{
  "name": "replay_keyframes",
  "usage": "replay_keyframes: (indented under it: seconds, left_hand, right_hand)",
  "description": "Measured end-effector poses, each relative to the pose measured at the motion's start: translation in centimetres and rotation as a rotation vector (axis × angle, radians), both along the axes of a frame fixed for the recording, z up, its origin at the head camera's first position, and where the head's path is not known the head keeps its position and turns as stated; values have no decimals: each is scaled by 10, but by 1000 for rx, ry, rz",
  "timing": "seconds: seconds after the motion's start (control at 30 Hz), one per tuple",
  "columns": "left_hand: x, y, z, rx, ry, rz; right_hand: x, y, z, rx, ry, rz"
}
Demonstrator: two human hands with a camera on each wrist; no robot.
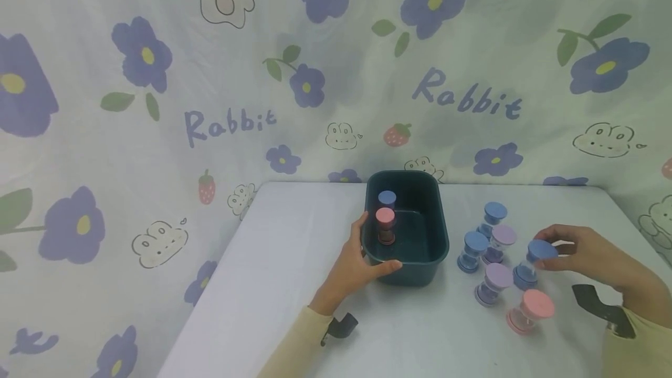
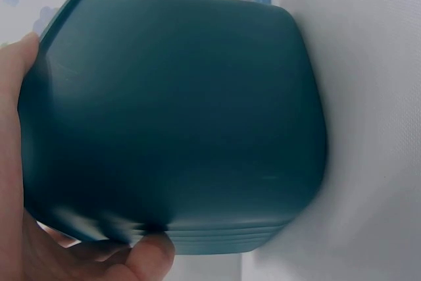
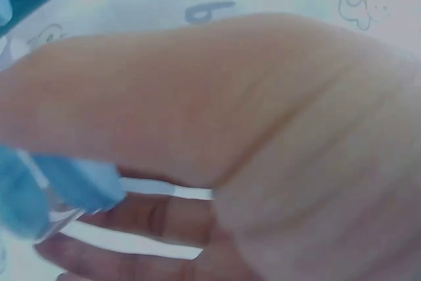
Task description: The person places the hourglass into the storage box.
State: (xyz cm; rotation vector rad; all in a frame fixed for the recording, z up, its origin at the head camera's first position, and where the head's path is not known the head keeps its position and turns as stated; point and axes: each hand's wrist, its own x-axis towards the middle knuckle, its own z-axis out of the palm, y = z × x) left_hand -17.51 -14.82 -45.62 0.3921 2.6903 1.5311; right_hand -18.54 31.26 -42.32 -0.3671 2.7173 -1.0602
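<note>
A dark teal plastic bin [image 1: 427, 276] stands on the table, with a blue hourglass [image 1: 387, 198] and a pink hourglass [image 1: 385, 216] upright inside, toward its left wall. My left hand [image 1: 353, 270] grips the bin at its near left corner, thumb along the front side; the left wrist view shows the bin wall [image 2: 177, 110] filling most of the frame. Over on the right, my right hand [image 1: 580, 252] holds another blue hourglass [image 1: 527, 275] by its upper cap, between thumb and fingers. In the right wrist view that hourglass [image 3: 85, 182] is partly covered by the thumb.
Near the right hand stand two more blue hourglasses [image 1: 471, 249], two purple ones [image 1: 496, 276] and a pink one [image 1: 535, 304], close together. A patterned curtain [image 1: 357, 86] hangs behind the white table [image 1: 283, 238].
</note>
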Motion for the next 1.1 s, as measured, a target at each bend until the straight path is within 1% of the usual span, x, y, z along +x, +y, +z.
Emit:
replay_keyframes:
  seconds: [0.1, 0.33, 0.47, 0.63, 0.8, 0.83, 0.97, 1.1]
  left_hand:
    - [0, 0, -1, 2, 5, 0]
    - [0, 0, -1, -1, 2, 7]
    - [0, 0, 0, -5, -2, 6]
    - [1, 0, 1, -19, 1, 9]
    - [1, 0, 2, -14, -2, 10]
    - [1, 1, 2, -13, -2, 9]
    - [1, 0, 2, -10, 0, 9]
    - [1, 0, 1, -8, 3, 6]
  right_hand:
    - [1, -1, 4, -33, 39, -56]
    - [1, -6, 17, -67, 90, -195]
    - [5, -10, 22, -133, 118, -271]
    - [8, -18, 29, -311, 170, -335]
    - [11, -26, 35, -515, 246, -355]
    - [11, -27, 37, -532, 259, -358]
    - [12, -32, 43, -560, 283, -373]
    - [12, -39, 49, -520, 294, -405]
